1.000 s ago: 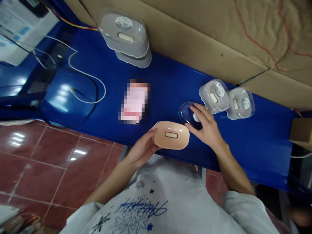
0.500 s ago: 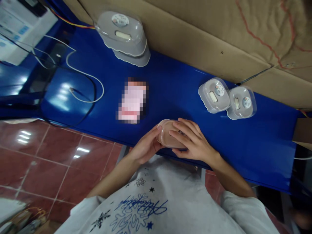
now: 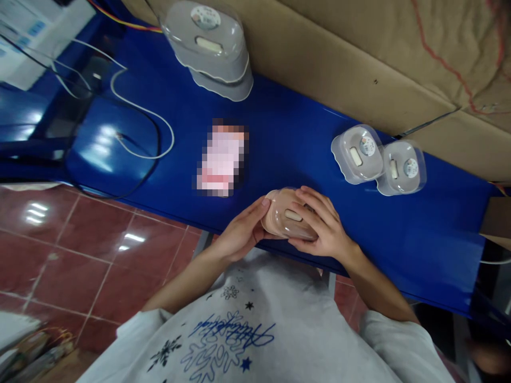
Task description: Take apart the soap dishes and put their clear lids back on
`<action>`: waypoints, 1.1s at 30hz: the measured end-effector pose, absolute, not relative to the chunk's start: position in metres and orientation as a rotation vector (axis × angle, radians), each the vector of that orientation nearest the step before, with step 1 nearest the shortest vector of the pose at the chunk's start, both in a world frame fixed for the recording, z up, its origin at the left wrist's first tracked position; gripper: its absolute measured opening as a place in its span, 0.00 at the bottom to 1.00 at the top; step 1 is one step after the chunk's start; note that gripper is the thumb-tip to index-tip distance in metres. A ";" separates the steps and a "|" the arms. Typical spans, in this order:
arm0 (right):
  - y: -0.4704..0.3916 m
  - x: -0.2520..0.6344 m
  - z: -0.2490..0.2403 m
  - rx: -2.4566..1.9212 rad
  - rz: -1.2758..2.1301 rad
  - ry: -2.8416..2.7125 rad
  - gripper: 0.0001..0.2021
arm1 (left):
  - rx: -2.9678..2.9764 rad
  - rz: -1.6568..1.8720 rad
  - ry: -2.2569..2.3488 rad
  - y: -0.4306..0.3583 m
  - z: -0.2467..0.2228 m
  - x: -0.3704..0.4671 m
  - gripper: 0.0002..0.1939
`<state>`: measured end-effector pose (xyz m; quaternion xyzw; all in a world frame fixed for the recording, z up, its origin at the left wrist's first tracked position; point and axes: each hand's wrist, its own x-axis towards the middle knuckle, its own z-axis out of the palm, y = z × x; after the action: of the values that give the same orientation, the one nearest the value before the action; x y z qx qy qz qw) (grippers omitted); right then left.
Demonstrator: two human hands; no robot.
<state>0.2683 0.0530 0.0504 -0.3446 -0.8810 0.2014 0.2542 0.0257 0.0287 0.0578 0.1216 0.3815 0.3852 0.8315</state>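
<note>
A clear plastic container (image 3: 279, 215) with a pale oblong piece on its top is between my hands at the front edge of the blue table (image 3: 431, 239). My left hand (image 3: 245, 229) grips its left end, thumb on top. Around its right side wraps my right hand (image 3: 323, 223), with fingers spread over the top and covering part of it. A pixelated pink item (image 3: 221, 159) lies to the left, beyond my left hand. Two similar small containers (image 3: 357, 154) (image 3: 403, 167) stand side by side at the right back.
Larger clear containers (image 3: 209, 45) are stacked at the back left. White and black cables (image 3: 171, 130) curl over the table's left part. Brown cardboard (image 3: 339, 69) borders the back, and a red tiled floor (image 3: 80, 250) shows at lower left.
The container has tilted between my hands, and its pale oblong piece now shows. My right-hand fingers have shifted to its right side. The camera view has moved slightly.
</note>
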 end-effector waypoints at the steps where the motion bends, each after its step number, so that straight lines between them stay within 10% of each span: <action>1: 0.053 0.268 0.051 -0.928 0.537 -2.385 0.37 | 0.267 0.820 0.808 0.029 0.059 0.026 0.24; 33: 0.114 0.250 0.048 -1.264 0.305 -2.594 0.33 | 0.333 1.098 0.952 0.028 0.060 0.024 0.27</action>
<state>0.2501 0.1145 0.0484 -0.4324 -0.8876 0.1045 0.1196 0.0245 0.0282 0.0600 0.1514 0.4331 0.4996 0.7348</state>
